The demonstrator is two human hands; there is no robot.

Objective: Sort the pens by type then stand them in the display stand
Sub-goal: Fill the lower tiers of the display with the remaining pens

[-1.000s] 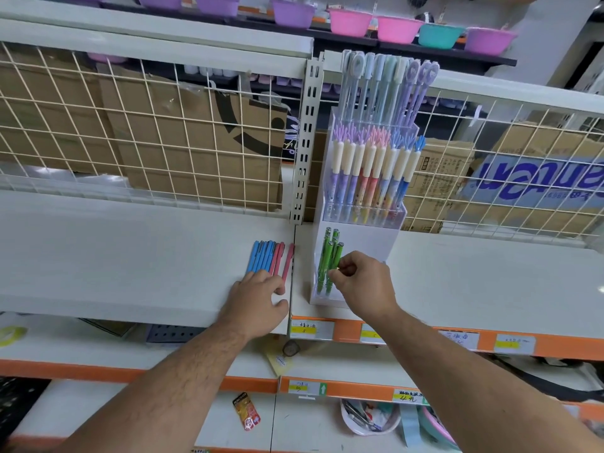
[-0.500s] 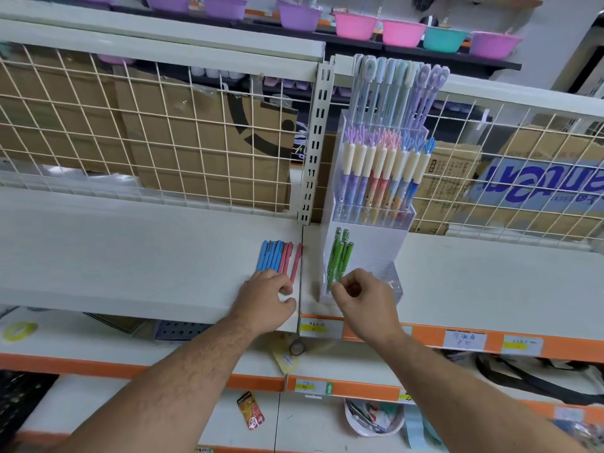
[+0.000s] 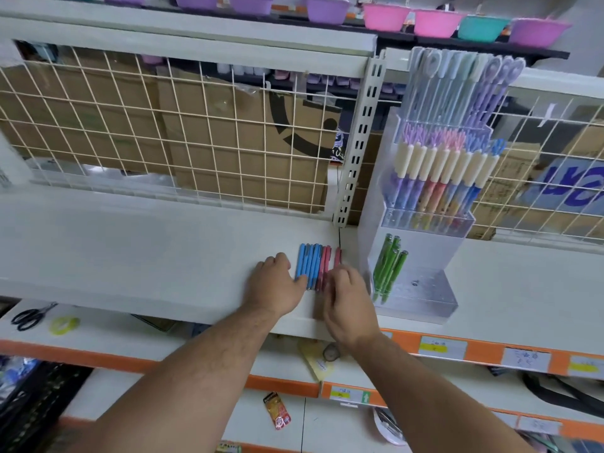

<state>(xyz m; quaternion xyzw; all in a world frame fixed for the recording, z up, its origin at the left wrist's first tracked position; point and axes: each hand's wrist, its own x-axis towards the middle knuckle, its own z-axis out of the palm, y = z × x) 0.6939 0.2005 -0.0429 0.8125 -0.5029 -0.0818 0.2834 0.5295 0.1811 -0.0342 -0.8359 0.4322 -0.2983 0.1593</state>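
While left hand lies relaxed by five blue pens, right hand over three pink pens, grip unclear

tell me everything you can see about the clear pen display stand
The display stand is a stepped rack of three tiers that looks like clear acrylic, standing upright on the white shelf. The lowest, front tier holds a few green pens at its left end. The middle tier is packed with cream-capped pens, and the back tier holds tall pale pens. The panel between the tiers looks frosted white. The right hand is just left of it, not touching.
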